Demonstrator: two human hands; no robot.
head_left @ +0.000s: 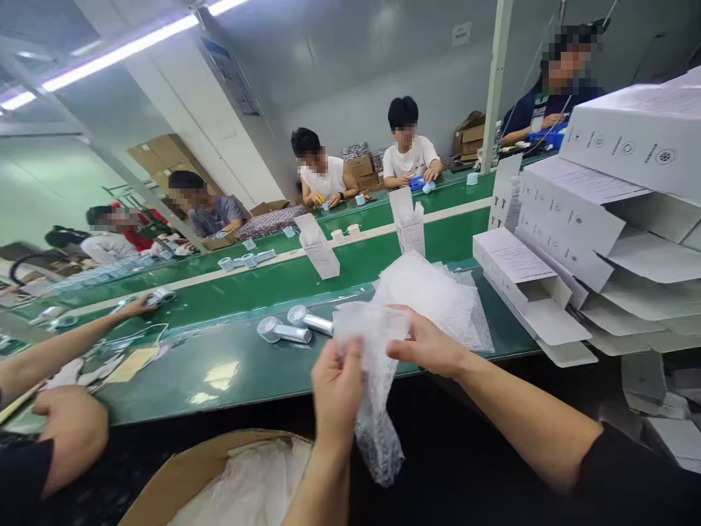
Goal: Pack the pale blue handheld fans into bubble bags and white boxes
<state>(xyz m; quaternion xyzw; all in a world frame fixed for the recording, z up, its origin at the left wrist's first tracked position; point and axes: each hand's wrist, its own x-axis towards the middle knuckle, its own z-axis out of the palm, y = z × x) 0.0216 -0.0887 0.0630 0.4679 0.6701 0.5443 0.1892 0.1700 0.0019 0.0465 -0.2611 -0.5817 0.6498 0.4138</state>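
Note:
A translucent bubble-wrap bag [377, 394] hangs between my two hands in front of the bench edge. My left hand [339, 387] is closed on its left side, thumb pressed against the film. With thumb and fingers, my right hand [424, 340] pinches the upper right edge of the same bag. Just behind, a pile of bubble-wrap bags [416, 285] lies on the bench. Two silver-and-white cylindrical devices [293, 334] rest on the green surface, left of my hands. Whether anything is inside the held bag cannot be made out.
Folded white boxes [553, 256] are stacked at the right. Two open white cartons [318, 248] stand on the green conveyor [361, 252]. A cardboard box [180, 475] with film sits below. At left, a co-worker's arm [71, 343] reaches over the bench [164, 394]; more people sit opposite.

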